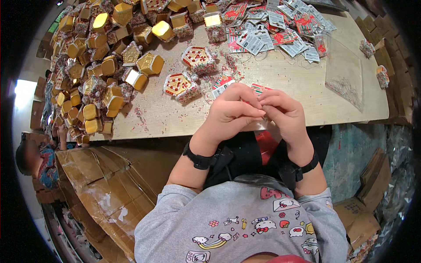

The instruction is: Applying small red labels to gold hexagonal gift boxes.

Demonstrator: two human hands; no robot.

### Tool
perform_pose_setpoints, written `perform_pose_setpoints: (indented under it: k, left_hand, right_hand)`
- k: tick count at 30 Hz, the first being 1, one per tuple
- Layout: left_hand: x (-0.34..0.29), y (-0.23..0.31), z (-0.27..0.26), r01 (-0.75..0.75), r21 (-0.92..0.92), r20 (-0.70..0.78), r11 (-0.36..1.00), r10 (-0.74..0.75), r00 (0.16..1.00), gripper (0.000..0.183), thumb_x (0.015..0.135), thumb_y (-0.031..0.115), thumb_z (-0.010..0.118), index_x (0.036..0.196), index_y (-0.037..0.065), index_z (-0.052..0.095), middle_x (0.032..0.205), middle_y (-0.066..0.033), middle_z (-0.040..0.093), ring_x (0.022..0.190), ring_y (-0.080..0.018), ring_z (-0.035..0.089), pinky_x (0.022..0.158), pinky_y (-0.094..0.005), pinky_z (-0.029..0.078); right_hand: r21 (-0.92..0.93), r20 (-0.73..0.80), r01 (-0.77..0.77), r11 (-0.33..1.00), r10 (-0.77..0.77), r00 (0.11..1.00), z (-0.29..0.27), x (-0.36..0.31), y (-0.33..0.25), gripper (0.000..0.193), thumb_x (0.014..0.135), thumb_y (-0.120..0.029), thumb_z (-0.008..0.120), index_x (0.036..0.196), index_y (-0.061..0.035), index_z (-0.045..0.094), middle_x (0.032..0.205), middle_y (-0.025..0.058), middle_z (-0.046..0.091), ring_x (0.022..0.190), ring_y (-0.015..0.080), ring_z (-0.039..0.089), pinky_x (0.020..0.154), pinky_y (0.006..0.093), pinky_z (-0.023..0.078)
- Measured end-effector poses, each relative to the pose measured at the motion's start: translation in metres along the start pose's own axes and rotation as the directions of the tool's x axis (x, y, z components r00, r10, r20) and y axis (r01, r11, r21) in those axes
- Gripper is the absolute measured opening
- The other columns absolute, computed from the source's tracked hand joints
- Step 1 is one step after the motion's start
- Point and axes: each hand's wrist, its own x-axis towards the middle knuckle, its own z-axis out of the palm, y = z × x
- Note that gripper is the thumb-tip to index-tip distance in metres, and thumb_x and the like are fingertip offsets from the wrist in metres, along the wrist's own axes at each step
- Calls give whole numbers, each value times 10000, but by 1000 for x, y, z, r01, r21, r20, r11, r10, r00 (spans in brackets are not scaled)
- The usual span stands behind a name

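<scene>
Mid-frame, left hand (pixel 228 112) and right hand (pixel 287 115) are pinching, contents hidden, and any slipping grip is risking a drop.

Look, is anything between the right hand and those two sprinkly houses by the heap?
Yes: the left hand and a red-patterned paper card lie between the right hand and two gold, sprinkled, house-shaped ornaments.

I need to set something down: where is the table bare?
The table is bare between the right hand, card pile and clear tray, and right of the tray. Between the left hand and small houses, the front strip is open but dotted with crumbs. Houses crowd the left; cards crowd the back.
</scene>
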Motion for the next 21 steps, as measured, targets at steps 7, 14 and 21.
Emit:
perform_pose_setpoints:
  k: [7,14,21]
  left_hand:
    - [3,12,7,246,12,-129,969,-242,962,300,670,25,679,963,84,662,959,-74,554,943,-225,518,797,-313,431]
    - [2,3,3,192,19,-22,981,-191,981,210,678,25,679,880,35,621,876,-85,558,828,-220,546,711,-299,449]
    - [0,2,4,189,73,-62,979,-185,981,168,659,59,710,707,24,553,775,-84,545,732,-219,547,616,-302,441]
  right_hand:
    - [220,-42,-367,904,384,922,1,-4,-1,112,836,17,522,893,3,617,712,15,552,605,72,497,555,195,406]
    - [35,76,-220,975,217,973,2,-7,6,135,815,43,500,911,35,594,780,35,538,652,91,499,574,226,401]
    - [-79,189,-208,975,220,957,0,-2,1,149,809,50,496,910,23,601,777,40,547,650,87,519,566,220,421]
